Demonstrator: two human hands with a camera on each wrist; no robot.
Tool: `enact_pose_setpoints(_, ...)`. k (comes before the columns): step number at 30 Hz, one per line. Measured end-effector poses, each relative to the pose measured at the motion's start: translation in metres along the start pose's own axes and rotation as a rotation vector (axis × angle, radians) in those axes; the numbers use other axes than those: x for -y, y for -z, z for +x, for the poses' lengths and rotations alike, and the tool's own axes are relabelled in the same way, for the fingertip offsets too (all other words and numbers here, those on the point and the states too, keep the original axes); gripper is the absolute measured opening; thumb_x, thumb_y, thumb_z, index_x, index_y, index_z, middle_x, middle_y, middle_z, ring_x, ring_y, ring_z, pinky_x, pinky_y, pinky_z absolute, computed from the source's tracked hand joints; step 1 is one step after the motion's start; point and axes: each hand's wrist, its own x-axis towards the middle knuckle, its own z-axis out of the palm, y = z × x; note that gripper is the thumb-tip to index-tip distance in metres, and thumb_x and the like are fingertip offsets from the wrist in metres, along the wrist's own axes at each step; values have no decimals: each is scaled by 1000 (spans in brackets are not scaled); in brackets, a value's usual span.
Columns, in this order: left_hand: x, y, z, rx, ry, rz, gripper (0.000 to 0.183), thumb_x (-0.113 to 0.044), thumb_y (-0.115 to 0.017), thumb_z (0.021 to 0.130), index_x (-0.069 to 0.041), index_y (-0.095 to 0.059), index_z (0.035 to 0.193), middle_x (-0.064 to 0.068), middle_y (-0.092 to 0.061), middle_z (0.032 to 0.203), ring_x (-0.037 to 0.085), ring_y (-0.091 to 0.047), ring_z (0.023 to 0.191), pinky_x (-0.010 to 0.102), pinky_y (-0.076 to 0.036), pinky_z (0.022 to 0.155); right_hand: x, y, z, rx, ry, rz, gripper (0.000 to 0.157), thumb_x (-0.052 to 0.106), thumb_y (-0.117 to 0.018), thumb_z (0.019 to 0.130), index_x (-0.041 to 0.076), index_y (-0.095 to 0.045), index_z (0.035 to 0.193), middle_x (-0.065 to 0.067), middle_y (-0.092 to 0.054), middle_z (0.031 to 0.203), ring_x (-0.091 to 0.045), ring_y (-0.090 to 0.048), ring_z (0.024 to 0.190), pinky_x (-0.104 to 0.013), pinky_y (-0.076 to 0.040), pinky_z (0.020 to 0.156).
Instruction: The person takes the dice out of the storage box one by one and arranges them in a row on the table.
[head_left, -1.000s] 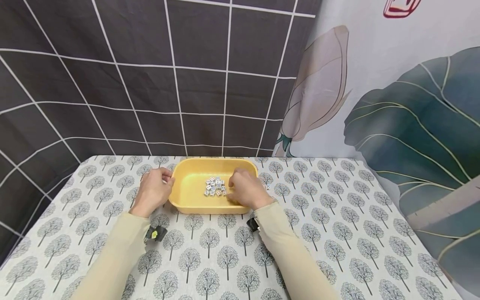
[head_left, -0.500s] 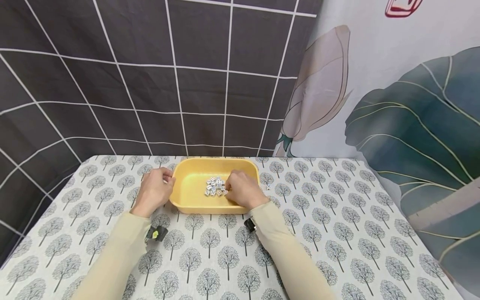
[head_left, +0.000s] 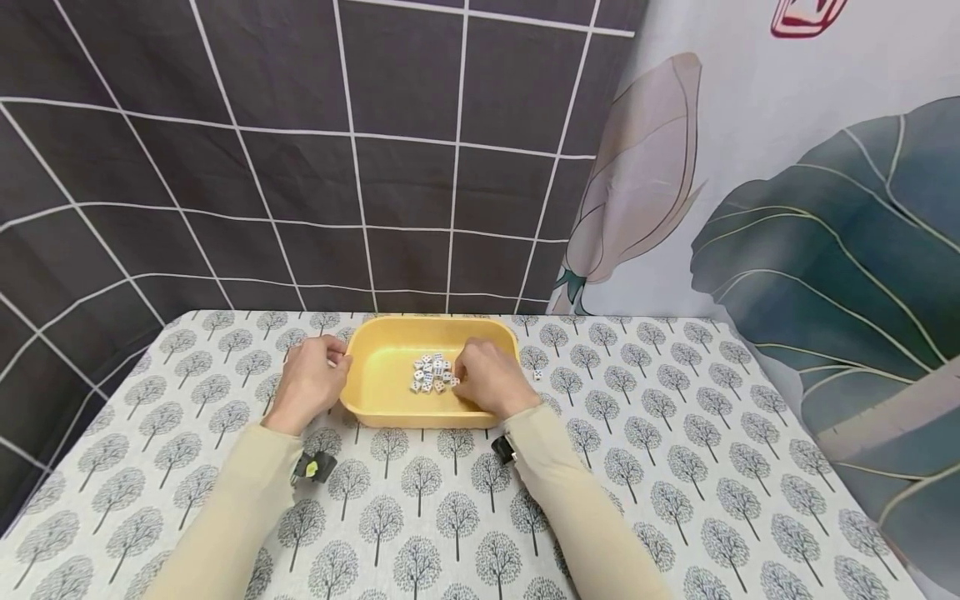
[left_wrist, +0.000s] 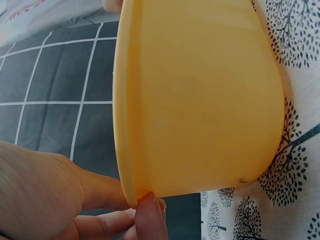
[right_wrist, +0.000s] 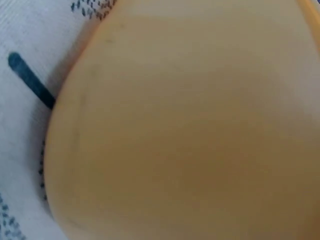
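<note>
A yellow plastic basin [head_left: 390, 406] sits on the cloth, with a cluster of white dice [head_left: 427, 372] on its floor. At the basin's left end, my left hand [head_left: 309, 379] pinches the rim; the left wrist view shows thumb [left_wrist: 150, 217] and fingers on either side of the basin's lip [left_wrist: 121, 125]. My right hand [head_left: 491, 379] reaches inside over the right end, fingers curled down. A white die [head_left: 455, 382] shows right at its fingertips, at the cluster's right edge. The right wrist view holds only the basin's outer wall [right_wrist: 175, 125]; the hand is hidden there.
One more die [head_left: 537, 375] lies on the tree-patterned tablecloth [head_left: 645, 517] just right of the basin. Behind the table hangs a dark grid-lined curtain [head_left: 405, 183], and a flower-printed curtain [head_left: 750, 275] stands at the right.
My right hand has shifted left within the basin to the dice, its fingers closing in at the cluster's right edge. That edge die has moved slightly right. My left hand stays on the rim.
</note>
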Motion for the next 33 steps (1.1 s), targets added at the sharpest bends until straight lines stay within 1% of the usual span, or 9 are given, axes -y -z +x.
enact_pose_setpoints(3,0,-1,0,-6,-8,1,29,-9,-57,100,8,-63,123,23,-67,111,21,-63,78,23,-51,61,-1,5,-1,-3,-13,3,9,11,-82,81,10,-78,89,-2,-64,98,-18,-58,87,-32,-56,78)
enact_pose_setpoints(7,2,-1,1,-12,-12,2,29,-8,-57,100,9,-63,123,23,-67,111,22,-64,77,23,-52,61,-2,12,-3,2,-22,11,11,12,-81,81,11,-79,92,0,-64,99,-17,-58,87,-32,-55,74)
enact_pose_setpoints(13,3,-2,1,-4,-6,-1,30,-9,-56,100,9,-62,124,24,-67,112,22,-64,78,23,-53,61,-6,20,-7,2,-4,10,10,14,-83,81,14,-77,89,0,-64,100,-17,-58,89,-33,-56,77)
enact_pose_setpoints(16,2,-2,1,-5,-7,2,30,-9,-57,100,8,-63,124,23,-67,112,22,-64,79,23,-52,61,-8,23,-8,-2,10,15,11,16,-84,81,15,-76,88,0,-65,101,-17,-58,91,-32,-56,77)
enact_pose_setpoints(20,2,-2,1,-4,-8,3,30,-9,-57,100,8,-63,123,23,-67,111,22,-64,79,23,-52,61,-11,28,-10,-7,29,25,13,18,-83,82,15,-76,92,0,-66,104,-18,-59,95,-32,-56,78)
enact_pose_setpoints(24,2,-2,0,-6,-15,7,29,-9,-57,100,8,-63,123,23,-67,111,23,-64,81,23,-51,62,-14,35,-13,-19,44,28,13,19,-83,84,16,-76,95,-1,-68,109,-20,-60,99,-36,-58,83)
enact_pose_setpoints(27,2,-2,0,-6,-17,6,29,-8,-57,99,9,-63,123,24,-67,111,24,-64,81,23,-52,61,-16,41,-16,-31,51,27,13,20,-82,85,15,-77,96,-3,-68,113,-22,-61,102,-37,-57,87)
enact_pose_setpoints(33,1,-1,1,2,-10,-3,30,-8,-57,100,9,-62,124,24,-66,112,24,-64,81,23,-53,61,-18,48,-17,-38,68,16,14,19,-82,86,14,-77,97,-4,-68,110,-22,-61,98,-36,-56,84)
